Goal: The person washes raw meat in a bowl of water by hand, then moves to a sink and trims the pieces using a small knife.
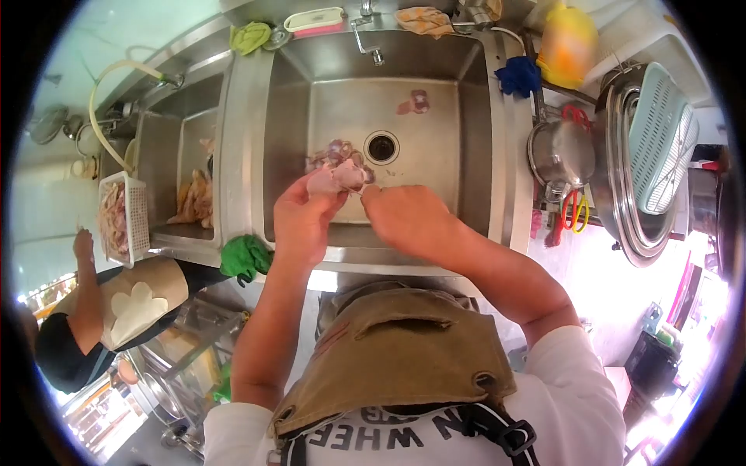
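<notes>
My left hand is closed around a pale pink piece of raw meat, held up over the front of the large steel sink. My right hand meets the meat's right edge, its fingers curled in a pinch there. Whether a small tool sits in those fingers is hidden. Just beyond the held piece, more raw meat, pink and purplish, lies on the sink floor left of the drain. Farther back, another small dark red piece rests by itself.
A tap hangs over the sink's back edge. To the left, a second sink holds raw chicken, beside a white basket of chicken. A co-worker's arm is near it. Pots and a green rack stand right.
</notes>
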Available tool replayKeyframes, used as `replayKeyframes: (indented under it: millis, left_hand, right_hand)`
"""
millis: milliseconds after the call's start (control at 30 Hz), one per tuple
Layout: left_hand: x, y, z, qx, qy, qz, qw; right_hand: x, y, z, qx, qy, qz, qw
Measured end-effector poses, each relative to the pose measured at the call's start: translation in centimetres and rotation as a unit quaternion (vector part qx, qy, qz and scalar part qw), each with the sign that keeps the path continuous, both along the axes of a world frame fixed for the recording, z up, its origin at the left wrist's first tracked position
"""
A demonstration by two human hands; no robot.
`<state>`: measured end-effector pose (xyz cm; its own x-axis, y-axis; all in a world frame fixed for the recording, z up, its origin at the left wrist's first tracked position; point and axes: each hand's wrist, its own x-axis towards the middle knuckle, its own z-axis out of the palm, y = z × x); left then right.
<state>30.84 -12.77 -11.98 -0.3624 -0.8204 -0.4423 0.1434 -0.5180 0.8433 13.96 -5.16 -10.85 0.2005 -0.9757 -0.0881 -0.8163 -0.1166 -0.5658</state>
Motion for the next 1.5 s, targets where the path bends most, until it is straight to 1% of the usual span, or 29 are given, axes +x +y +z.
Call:
replayKeyframes:
  millis: [100,200,300,400,500,700,800,900,1000,1100,1200,1300,1400,1467,1500]
  left_hand:
    - [-0.1,-0.1,0.2,0.008,0.009,0.000,1.000]
    - [-0.2,0.2,0.1,0.005,0.010,-0.004,1.000]
    - [0.0,-0.1,0.2,0.010,0.013,-0.018,1.000]
    - [-0.1,0.2,0.5,0.003,0.022,-0.021,1.000]
    - [0.0,0.0,0.1,0.031,0.024,0.018,0.999]
    - [0.7,0.2,-0.7,0.037,0.035,0.022,0.998]
    - [0.7,0.2,-0.5,0.013,-0.010,0.001,1.000]
    - [0.4,0.4,0.5,0.022,0.001,0.010,1.000]
    - [0.6,0.1,-0.6,0.033,-0.007,-0.005,0.999]
    - [1.0,0.1,-1.1,0.038,-0.019,0.004,0.999]
    - [1.1,0.1,-1.3,0.061,0.032,0.044,0.997]
    - [0.8,0.2,-1.0,0.071,-0.001,0.053,0.996]
    - [0.6,0.3,-0.6,0.073,0.001,0.045,0.996]
    - [1.0,0.0,-0.9,0.078,0.013,0.013,0.997]
    - [1.2,-0.1,-1.1,0.080,0.019,-0.002,0.997]
  right_hand:
    - [0.3,0.2,0.0,0.009,0.004,-0.003,1.000]
    - [0.0,0.1,-0.4,-0.021,-0.033,-0.002,0.999]
    - [0.2,0.2,-0.8,-0.021,-0.010,-0.005,1.000]
    - [0.7,0.3,-0.9,-0.015,-0.018,-0.014,1.000]
    - [0.4,0.0,-1.2,-0.003,-0.035,-0.015,0.999]
    - [0.4,0.1,-0.9,-0.030,-0.008,0.013,0.999]
    - [0.5,-0.3,-0.2,-0.013,-0.034,-0.032,0.999]
    - [1.4,-0.1,-1.7,0.038,-0.032,-0.046,0.998]
    - [1.1,-0.2,-2.2,-0.011,-0.047,-0.039,0.998]
    - [0.6,-0.8,-4.2,0.006,-0.021,-0.080,0.997]
    - [0.7,-1.2,-4.2,0.002,-0.167,-0.176,0.970]
    - [0.5,-1.7,-4.0,0.011,-0.277,-0.202,0.939]
    - [1.7,-1.9,-6.1,-0.054,-0.379,-0.221,0.897]
    - [1.2,-2.0,-4.1,0.061,-0.476,-0.220,0.849]
    - [1.1,-2.0,-3.4,0.119,-0.521,-0.217,0.817]
